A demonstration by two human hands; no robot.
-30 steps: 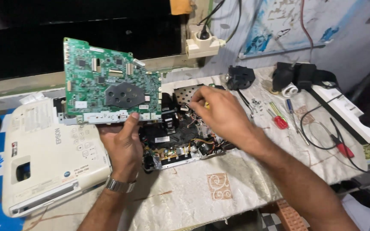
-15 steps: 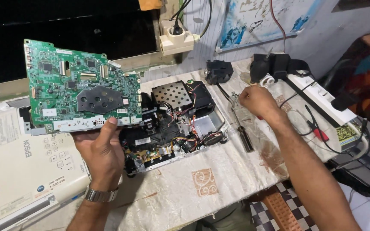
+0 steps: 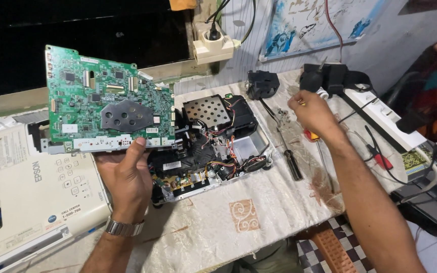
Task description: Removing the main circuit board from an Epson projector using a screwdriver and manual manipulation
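Your left hand (image 3: 125,174) holds the green circuit board (image 3: 108,112) by its lower edge, tilted up above the opened projector chassis (image 3: 208,146); a loose grip could drop it onto the wiring. Your right hand (image 3: 313,114) hovers over the tabletop (image 3: 259,202) near the screwdrivers (image 3: 289,156), fingers curled. I cannot tell what they pinch.

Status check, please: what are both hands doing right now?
Left hand holds green circuit board upright. Right hand closed over small tools beside screwdriver. Opened projector chassis between them.
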